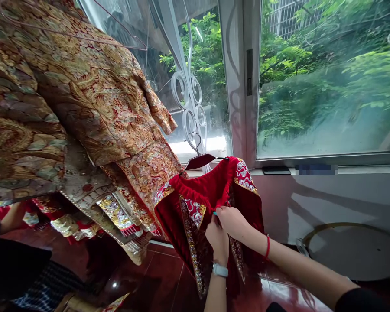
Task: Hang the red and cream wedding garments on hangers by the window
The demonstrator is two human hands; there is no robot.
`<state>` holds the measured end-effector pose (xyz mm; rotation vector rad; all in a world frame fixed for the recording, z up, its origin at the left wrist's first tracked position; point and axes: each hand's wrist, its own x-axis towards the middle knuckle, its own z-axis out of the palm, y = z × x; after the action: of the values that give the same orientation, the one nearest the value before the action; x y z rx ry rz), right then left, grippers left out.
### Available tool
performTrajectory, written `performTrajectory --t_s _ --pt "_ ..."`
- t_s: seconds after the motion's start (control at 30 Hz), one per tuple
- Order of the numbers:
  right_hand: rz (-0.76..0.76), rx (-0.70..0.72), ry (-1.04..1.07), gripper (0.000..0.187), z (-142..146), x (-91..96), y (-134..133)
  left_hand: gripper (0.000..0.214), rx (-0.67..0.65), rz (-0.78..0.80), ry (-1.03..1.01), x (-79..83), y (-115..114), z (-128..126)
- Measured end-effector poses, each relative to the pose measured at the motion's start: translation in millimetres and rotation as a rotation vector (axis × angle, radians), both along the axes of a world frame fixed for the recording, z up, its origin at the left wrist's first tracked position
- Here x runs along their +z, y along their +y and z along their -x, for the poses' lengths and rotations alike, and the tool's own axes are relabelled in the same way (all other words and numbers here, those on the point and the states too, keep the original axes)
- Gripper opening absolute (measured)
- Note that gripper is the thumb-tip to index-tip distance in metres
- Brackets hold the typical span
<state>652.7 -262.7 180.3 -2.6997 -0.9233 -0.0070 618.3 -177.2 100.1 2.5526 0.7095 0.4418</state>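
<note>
A red velvet skirt [169, 221] with gathered waistband and silver-and-gold sequined panels hangs from a dark clip hanger [199, 161]. My left hand [216, 238], with a pale watch on the wrist, is closed at the front of the waistband. From the right, my right hand [232, 221] meets it there, fingers pinched on the same red edge. A red cord circles my right wrist. Something small and teal shows between the fingertips; I cannot tell what it is. The exact grip is partly hidden by the fingers.
Gold brocade garments [100, 95] hang at the left, above sequined, fringed pieces [117, 212]. Another person's arm [13, 216] shows at the left edge. A white scrollwork bar [190, 95] stands before the window. A dark phone [276, 170] lies on the sill, and a round grey object [354, 253] is below right.
</note>
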Motion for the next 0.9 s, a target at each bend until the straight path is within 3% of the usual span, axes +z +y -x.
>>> performTrajectory --t_s 0.13,0.27,0.37,0.43,0.53,0.63,0.7,0.77,0.9 --pt "0.065 0.166 -0.16 0.025 -22 15.0 -10 0.036 -0.066 -0.037 -0.056 -15.2 14 4" --pt "0.113 0.303 -0.191 0.021 -42 40.4 1 0.04 -0.093 -0.015 -0.099 -25.1 27 12" --pt "-0.01 0.319 -0.121 0.024 -55 45.2 -2 0.041 -0.08 0.091 -0.128 -29.1 35 19" --pt "-0.237 0.242 0.014 0.03 -64 33.0 -18 0.042 -0.01 0.211 -0.173 -32.2 39 32" --pt "-0.491 0.167 0.455 0.044 -72 -3.8 -47 0.053 0.086 0.396 -0.225 -36.9 37 63" --pt "-0.537 0.336 0.866 0.049 -68 -35.4 -51 0.064 0.053 0.424 -0.207 -38.7 19 91" --pt "-0.628 0.474 0.976 0.051 -61 -38.6 -35 0.069 -0.007 0.369 -0.179 -35.0 -1 102" --pt "-0.7 0.531 1.029 0.053 -54 -26.7 -12 0.074 -0.095 0.337 -0.156 -25.3 -22 105" --pt "-0.629 0.432 0.912 0.032 -40 15.6 24 0.073 -0.198 0.318 -0.144 8.1 -42 107"
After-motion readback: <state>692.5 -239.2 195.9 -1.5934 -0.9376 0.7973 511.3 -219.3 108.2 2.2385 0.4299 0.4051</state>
